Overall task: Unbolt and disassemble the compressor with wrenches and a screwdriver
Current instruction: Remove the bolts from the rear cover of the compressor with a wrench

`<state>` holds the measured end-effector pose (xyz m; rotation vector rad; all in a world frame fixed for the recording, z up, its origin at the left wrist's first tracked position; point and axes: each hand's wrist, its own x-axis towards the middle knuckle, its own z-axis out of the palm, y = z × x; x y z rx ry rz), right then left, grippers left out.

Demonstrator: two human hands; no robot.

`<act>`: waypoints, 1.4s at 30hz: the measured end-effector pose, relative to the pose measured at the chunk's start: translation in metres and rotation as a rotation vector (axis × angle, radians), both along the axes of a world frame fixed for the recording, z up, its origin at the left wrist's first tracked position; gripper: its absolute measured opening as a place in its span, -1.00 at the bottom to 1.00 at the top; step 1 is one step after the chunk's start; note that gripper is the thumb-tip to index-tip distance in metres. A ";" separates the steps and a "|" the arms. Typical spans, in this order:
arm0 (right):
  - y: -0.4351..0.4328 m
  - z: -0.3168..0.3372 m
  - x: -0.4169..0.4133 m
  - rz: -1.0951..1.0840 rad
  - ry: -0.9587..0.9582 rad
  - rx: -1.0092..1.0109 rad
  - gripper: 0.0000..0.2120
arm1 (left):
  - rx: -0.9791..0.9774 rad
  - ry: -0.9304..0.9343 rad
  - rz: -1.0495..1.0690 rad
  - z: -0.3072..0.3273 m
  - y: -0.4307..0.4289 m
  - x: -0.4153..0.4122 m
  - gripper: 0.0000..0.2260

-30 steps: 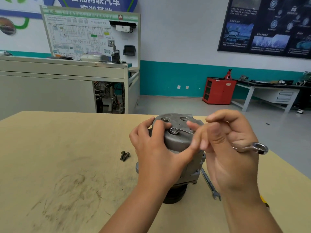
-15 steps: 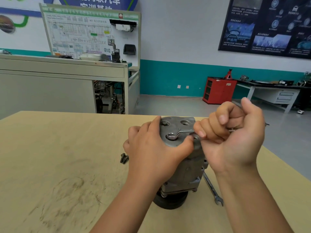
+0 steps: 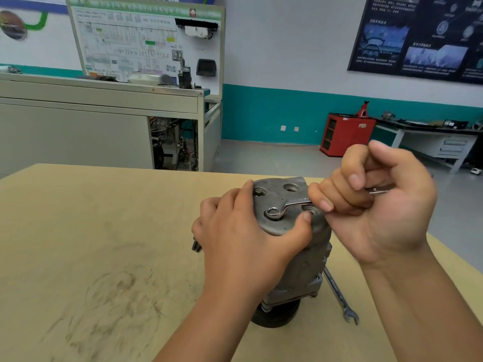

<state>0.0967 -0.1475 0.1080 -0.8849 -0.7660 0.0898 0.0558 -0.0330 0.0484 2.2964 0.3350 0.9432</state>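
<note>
On the counter (image 3: 78, 231) the compressor (image 3: 295, 257) stands on end; left hand (image 3: 243, 244) grips its top, right hand (image 3: 379, 212) grips the wrench (image 3: 294, 204), ring end over a top bolt (image 3: 273, 212). Unbolting is in hand; next likely calls for a steady swing

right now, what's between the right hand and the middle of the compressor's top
The wrench: its shank runs from the right hand to the ring end on the compressor top, left hand thumb just beside. Head view.

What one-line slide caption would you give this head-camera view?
Left hand steadies the compressor while the right hand grips a wrench set on its top plate.
</note>
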 end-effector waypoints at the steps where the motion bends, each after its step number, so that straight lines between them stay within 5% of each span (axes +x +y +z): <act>1: 0.001 0.000 0.000 0.010 -0.005 -0.001 -0.61 | -0.010 0.000 0.004 0.000 0.001 0.000 -0.17; 7: 0.005 0.000 -0.001 0.034 0.034 0.033 -0.61 | -0.048 -0.005 -0.013 0.001 0.004 0.001 -0.21; 14: 0.017 -0.004 -0.017 -0.588 0.176 0.330 -0.70 | -0.033 0.006 0.007 0.002 -0.006 -0.001 -0.20; 20: -0.003 0.005 -0.013 -0.358 0.369 0.388 -0.44 | 0.036 0.039 0.007 0.005 -0.011 0.004 -0.21; 26: -0.011 0.004 0.002 -0.260 0.410 0.311 -0.74 | 0.035 0.031 0.017 0.004 -0.013 0.003 -0.21; 30: -0.001 0.007 0.013 -0.113 0.449 0.215 -0.74 | -0.055 0.025 -0.039 0.003 -0.004 0.002 -0.19; 35: 0.002 0.039 0.010 -0.153 0.232 0.180 -0.74 | 0.000 0.041 -0.027 0.004 -0.010 0.003 -0.19; 42: -0.009 0.013 -0.012 -0.446 0.237 0.263 -0.81 | -0.015 0.000 0.023 0.000 -0.012 0.003 -0.18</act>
